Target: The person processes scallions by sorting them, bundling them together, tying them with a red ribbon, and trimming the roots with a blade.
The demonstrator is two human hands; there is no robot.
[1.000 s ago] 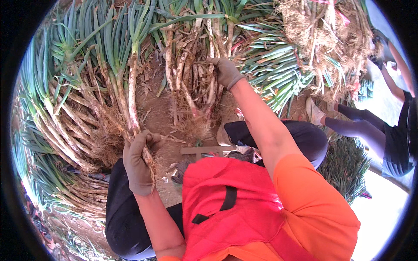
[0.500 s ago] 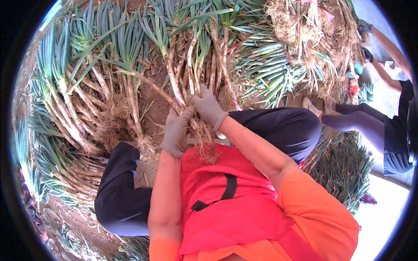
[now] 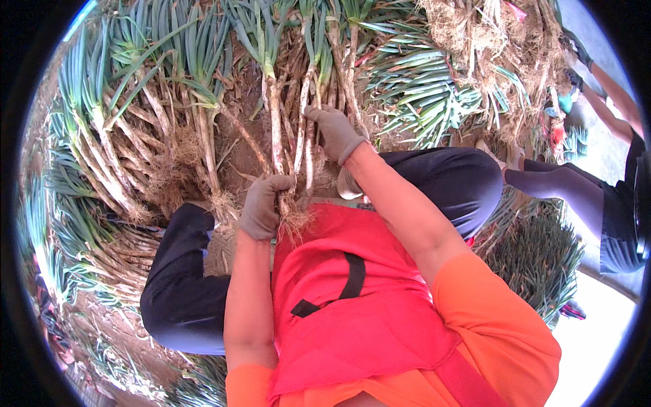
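My left hand (image 3: 261, 207), in a grey glove, is closed round the lower ends of a few long green onions (image 3: 276, 136). Their shaggy roots (image 3: 293, 220) hang out below the fist, over the red apron (image 3: 339, 271). Higher up and to the right, my right hand (image 3: 334, 132), also gloved, has its fingers bent against a pale stalk. Some of its fingertips are hidden behind the stems. The green leaves (image 3: 258, 34) of the held onions point away from me, toward the top of the view.
Piled green onions (image 3: 122, 156) lie on the soil at left. A fan of leaves (image 3: 420, 88) and a heap of rooty bundles (image 3: 488, 54) are at far right. Another person's gloved hand (image 3: 576, 47) is by that heap. My knees (image 3: 454, 193) flank the work.
My hands have moved apart: the left slid lower to the root ends, the right went up along the stalks. The onion that lay slanting across the hands now lies farther left.
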